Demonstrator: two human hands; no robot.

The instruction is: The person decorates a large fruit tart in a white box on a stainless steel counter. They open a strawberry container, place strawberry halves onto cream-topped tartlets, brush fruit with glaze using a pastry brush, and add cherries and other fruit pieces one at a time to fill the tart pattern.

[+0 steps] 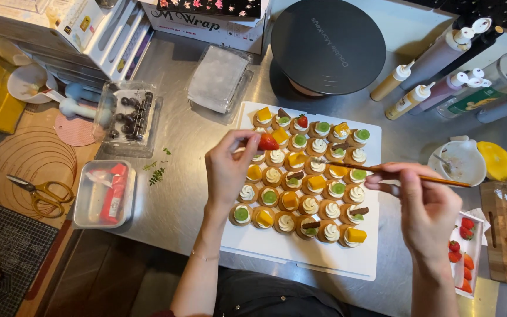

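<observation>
Strawberry piece [268, 142], red and small, sits pinched between the thumb and fingertips of our left hand [228, 167], just above the little tarts near the top left of the white board [300, 255]. Our right hand [426, 202] has its fingers closed around a thin brown stick [394, 171] (we cannot tell if it is a brush or a chopstick), and the stick's tip reaches over the tarts [306, 176] in the middle rows. We see the tarts lined up close together in rows, each with white cream and a topping of yellow mango, green kiwi or a dark chocolate bit. One tart near the top already has a strawberry on it [302, 121]. The board lies on a shiny metal table [177, 194]. By our right wrist is a small tray of strawberry pieces [462, 252]. Far to the left lie yellow-handled scissors [42, 192].
</observation>
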